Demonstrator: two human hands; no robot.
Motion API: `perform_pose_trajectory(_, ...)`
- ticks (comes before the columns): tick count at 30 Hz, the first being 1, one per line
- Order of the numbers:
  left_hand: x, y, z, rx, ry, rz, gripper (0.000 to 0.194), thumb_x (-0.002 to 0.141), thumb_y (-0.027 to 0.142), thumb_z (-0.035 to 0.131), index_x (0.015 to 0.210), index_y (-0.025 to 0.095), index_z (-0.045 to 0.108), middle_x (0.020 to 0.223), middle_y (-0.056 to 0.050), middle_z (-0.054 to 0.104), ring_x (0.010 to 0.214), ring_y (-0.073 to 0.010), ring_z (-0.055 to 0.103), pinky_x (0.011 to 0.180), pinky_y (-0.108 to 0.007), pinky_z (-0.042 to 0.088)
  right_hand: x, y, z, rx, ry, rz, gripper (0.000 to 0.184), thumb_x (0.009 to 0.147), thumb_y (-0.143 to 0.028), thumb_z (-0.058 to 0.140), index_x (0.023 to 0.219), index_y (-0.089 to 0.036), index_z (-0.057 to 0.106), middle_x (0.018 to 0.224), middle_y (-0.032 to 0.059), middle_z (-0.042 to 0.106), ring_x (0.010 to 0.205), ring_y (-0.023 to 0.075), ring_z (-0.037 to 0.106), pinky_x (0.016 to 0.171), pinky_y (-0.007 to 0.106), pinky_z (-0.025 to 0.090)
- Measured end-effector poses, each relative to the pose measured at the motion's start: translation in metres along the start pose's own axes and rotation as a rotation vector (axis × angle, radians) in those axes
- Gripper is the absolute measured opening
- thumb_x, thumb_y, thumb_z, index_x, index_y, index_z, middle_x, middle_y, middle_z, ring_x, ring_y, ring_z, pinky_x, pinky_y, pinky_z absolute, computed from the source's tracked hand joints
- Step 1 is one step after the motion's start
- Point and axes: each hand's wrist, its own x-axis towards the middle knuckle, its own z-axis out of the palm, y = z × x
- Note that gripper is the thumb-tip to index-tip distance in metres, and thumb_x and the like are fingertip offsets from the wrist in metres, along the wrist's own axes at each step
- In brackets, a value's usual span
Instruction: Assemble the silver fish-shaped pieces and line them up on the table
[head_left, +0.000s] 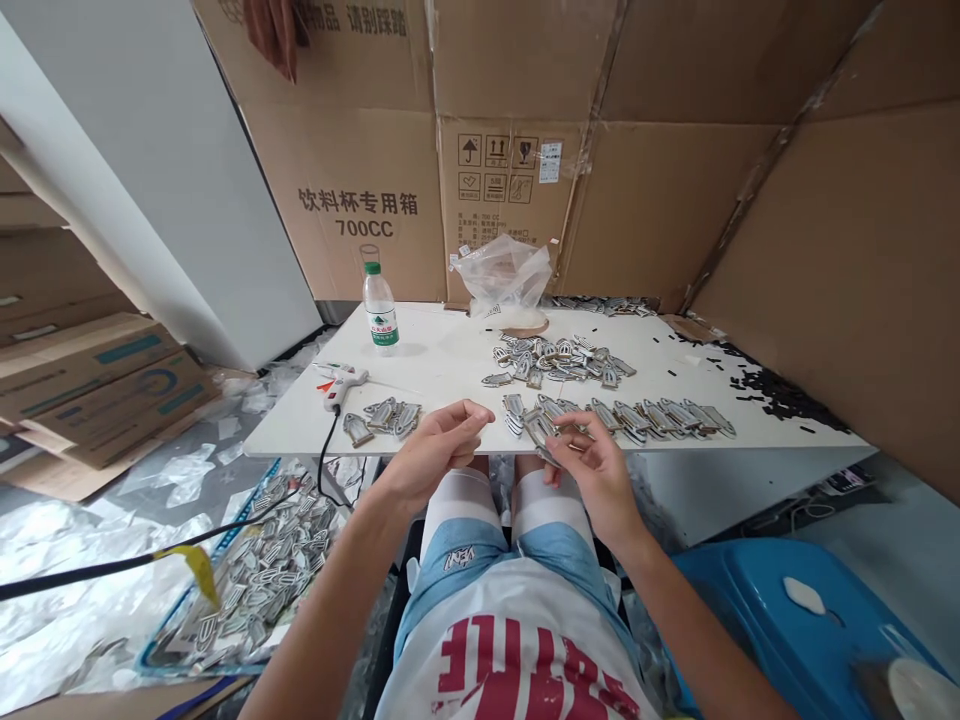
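Observation:
My left hand [442,440] is closed in a pinch just over the table's front edge. Whatever its fingertips hold, if anything, is too small to make out. Opposite it, my right hand [596,470] grips a flat grey pointed piece [537,428] between thumb and fingers. Beyond that hand, a row of similar grey pieces [667,418] lies along the front of the white table [442,370]. Farther back is a loose pile of grey pieces [562,358]. A smaller group of pieces [382,415] rests left of my left hand.
A glue gun [341,385] lies on the left, its cord hanging over the edge. Behind stand a water bottle [380,310] and a clear plastic bag [506,270]. Small black strips [780,390] are scattered right. A basket of pieces [259,580] and a blue bin [795,600] flank my legs.

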Motion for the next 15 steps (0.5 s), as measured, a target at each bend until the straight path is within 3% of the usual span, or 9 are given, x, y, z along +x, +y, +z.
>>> perform_pose_trajectory(2, 0.001, -0.002, 0.003, 0.035, 0.010, 0.001, 0.047, 0.080, 0.057, 0.091, 0.086, 0.016, 0.068, 0.067, 0.008, 0.034, 0.055, -0.0065, 0.019, 0.052, -0.024, 0.014, -0.001, 0.005, 0.000, 0.002, -0.015, 0.015, 0.039, 0.087, -0.051, 0.086, 0.108, -0.027, 0.062, 0.068, -0.0070, 0.062, 0.050, 0.0149, 0.065, 0.048, 0.027, 0.048)
perform_pose_trajectory(6, 0.003, -0.006, 0.008, 0.112, 0.079, 0.016, 0.044, 0.080, 0.056, 0.091, 0.090, 0.017, 0.072, 0.068, 0.006, 0.043, 0.054, -0.0065, 0.025, 0.051, -0.025, 0.014, -0.002, 0.009, -0.001, -0.004, -0.039, 0.013, 0.036, 0.088, -0.050, 0.085, 0.107, -0.026, 0.066, 0.074, -0.0067, 0.060, 0.046, 0.0139, 0.064, 0.044, 0.027, 0.047)
perform_pose_trajectory(11, 0.003, -0.009, 0.015, 0.267, 0.143, 0.079, 0.039, 0.085, 0.055, 0.085, 0.090, 0.017, 0.075, 0.082, -0.003, 0.072, 0.067, -0.0121, 0.058, 0.059, -0.024, 0.039, -0.004, 0.010, 0.001, 0.024, -0.060, 0.039, 0.038, 0.089, -0.051, 0.084, 0.109, -0.025, 0.065, 0.077, -0.0061, 0.063, 0.049, 0.0154, 0.069, 0.046, 0.028, 0.053)
perform_pose_trajectory(15, 0.005, -0.016, 0.019, 0.434, 0.234, 0.226, 0.028, 0.091, 0.045, 0.080, 0.092, 0.017, 0.076, 0.083, -0.007, 0.079, 0.077, -0.0189, 0.070, 0.070, -0.027, 0.049, -0.007, 0.013, 0.004, 0.023, -0.076, 0.039, 0.039, 0.091, -0.052, 0.082, 0.112, -0.025, 0.063, 0.076, -0.0062, 0.064, 0.052, 0.0166, 0.072, 0.049, 0.028, 0.056)
